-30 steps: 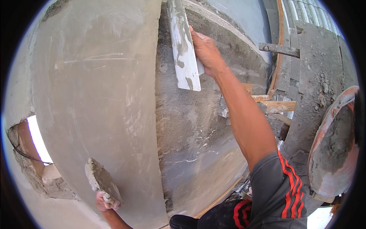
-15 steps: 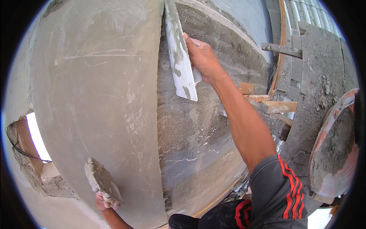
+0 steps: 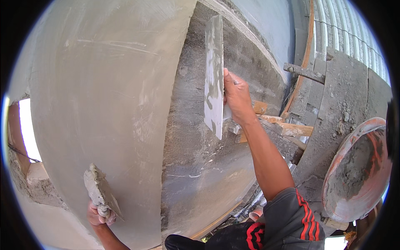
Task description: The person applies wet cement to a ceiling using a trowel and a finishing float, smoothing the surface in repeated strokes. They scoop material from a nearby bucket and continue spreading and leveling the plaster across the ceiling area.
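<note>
My right hand (image 3: 237, 96) is closed round the handle of a long white plastering float (image 3: 214, 83), its face smeared with grey mortar. The float stands nearly upright in front of the rough, dark, unplastered strip of wall (image 3: 187, 125). To its left spreads the smooth grey plaster (image 3: 112, 112), ending in a ragged edge. Low on the left, my left hand (image 3: 99, 214) grips a mortar-caked trowel (image 3: 102, 189), its blade pointing up and carrying a lump of wet mortar. Mortar hides the trowel's handle.
A round mortar basin (image 3: 333, 208) with wet mortar inside rests at the right. Dusty boards (image 3: 343, 87) lie beyond it, with timber offcuts (image 3: 296, 129) sticking out near the wall. A broken wall opening (image 3: 29, 141) with a cable is at the far left.
My right hand and the float have moved right and down, away from the plaster's edge. The left hand with the trowel has shifted slightly left. The whole view has turned a little.
</note>
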`<action>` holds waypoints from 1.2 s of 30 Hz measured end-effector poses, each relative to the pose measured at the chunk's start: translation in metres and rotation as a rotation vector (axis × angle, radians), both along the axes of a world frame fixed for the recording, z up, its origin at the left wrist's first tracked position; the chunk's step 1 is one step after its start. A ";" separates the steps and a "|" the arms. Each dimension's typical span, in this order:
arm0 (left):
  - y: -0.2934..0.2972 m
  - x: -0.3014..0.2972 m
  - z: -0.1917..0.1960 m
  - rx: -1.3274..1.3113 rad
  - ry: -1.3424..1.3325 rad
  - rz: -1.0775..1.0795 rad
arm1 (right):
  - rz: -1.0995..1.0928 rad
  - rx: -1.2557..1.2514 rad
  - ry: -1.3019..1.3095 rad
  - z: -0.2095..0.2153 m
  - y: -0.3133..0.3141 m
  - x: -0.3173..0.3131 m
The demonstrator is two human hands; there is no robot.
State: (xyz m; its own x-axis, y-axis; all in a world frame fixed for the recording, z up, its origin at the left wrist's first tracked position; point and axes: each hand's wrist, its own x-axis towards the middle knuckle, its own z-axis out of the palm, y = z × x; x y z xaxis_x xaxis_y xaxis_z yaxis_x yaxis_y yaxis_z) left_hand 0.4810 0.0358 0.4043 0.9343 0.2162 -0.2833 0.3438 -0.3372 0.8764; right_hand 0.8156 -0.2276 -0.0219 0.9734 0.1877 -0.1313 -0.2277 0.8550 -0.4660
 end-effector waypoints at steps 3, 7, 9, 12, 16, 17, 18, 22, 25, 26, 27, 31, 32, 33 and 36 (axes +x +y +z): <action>-0.008 0.011 0.003 -0.021 0.059 0.006 | -0.173 -0.089 -0.098 -0.002 -0.024 0.067; -0.011 0.009 0.007 -0.065 0.205 0.080 | -0.225 -0.251 -0.207 0.018 -0.039 0.121; -0.009 0.005 0.006 -0.050 0.218 0.066 | -0.206 -0.317 -0.243 0.022 -0.043 0.133; -0.006 -0.003 0.003 -0.040 0.196 0.062 | -0.175 -0.386 -0.235 0.023 -0.045 0.136; 0.004 -0.008 0.007 -0.076 0.236 0.014 | -0.171 -0.416 -0.244 0.024 -0.049 0.120; 0.008 -0.014 0.008 -0.042 0.230 0.036 | -0.167 -0.433 -0.248 0.023 -0.048 0.113; 0.011 -0.014 0.006 -0.030 0.231 0.049 | -0.167 -0.460 -0.249 0.022 -0.050 0.105; 0.003 -0.015 0.012 -0.008 0.232 0.126 | -0.277 -0.581 -0.507 0.012 -0.026 0.055; -0.005 -0.011 0.011 -0.042 0.223 0.131 | -0.181 -0.434 -0.316 0.018 -0.033 0.051; -0.003 -0.012 0.011 -0.053 0.233 0.127 | -0.171 -0.430 -0.268 0.014 -0.039 0.062; 0.000 -0.007 0.009 -0.079 0.231 0.085 | -0.182 -0.433 -0.231 0.014 -0.052 0.081; -0.003 0.002 0.002 -0.165 0.226 -0.016 | -0.213 -0.461 -0.236 0.031 -0.062 0.121; -0.007 0.004 0.000 -0.163 0.213 0.006 | -0.209 -0.486 -0.243 0.034 -0.064 0.124; -0.011 0.005 -0.001 -0.160 0.206 0.035 | -0.199 -0.510 -0.246 0.034 -0.064 0.124; -0.008 0.003 -0.004 -0.079 0.148 0.037 | -0.232 -0.615 -0.324 0.026 -0.054 0.110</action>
